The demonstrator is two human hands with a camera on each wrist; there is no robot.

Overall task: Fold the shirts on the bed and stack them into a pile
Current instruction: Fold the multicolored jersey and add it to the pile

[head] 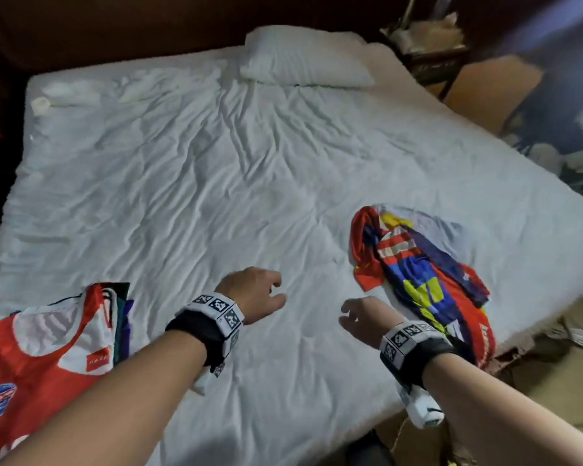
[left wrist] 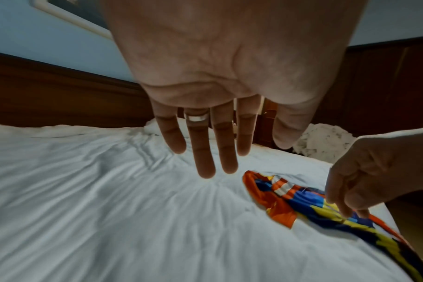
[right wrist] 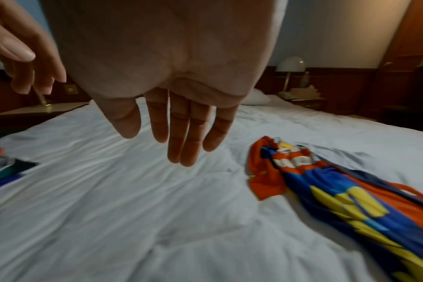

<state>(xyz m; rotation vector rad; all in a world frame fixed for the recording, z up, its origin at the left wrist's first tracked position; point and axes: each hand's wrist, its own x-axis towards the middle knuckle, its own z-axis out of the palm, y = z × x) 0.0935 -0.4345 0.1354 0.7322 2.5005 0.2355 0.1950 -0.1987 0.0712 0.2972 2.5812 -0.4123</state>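
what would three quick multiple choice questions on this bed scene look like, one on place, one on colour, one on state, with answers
1. Where does the crumpled shirt lie on the bed?
A. near the person's right side
B. on the pillow
C. under the folded pile

2. What colour is the top shirt of the folded pile?
A. all black
B. red and white
C. plain green

3. How is the left hand?
A. gripping the shirt
B. open, holding nothing
C. pressed flat on the pillow

Answers:
1. A, it lies just beyond the right hand at the bed's right edge.
2. B, red body with white collar area shows.
3. B, the left wrist view shows straight fingers above bare sheet.
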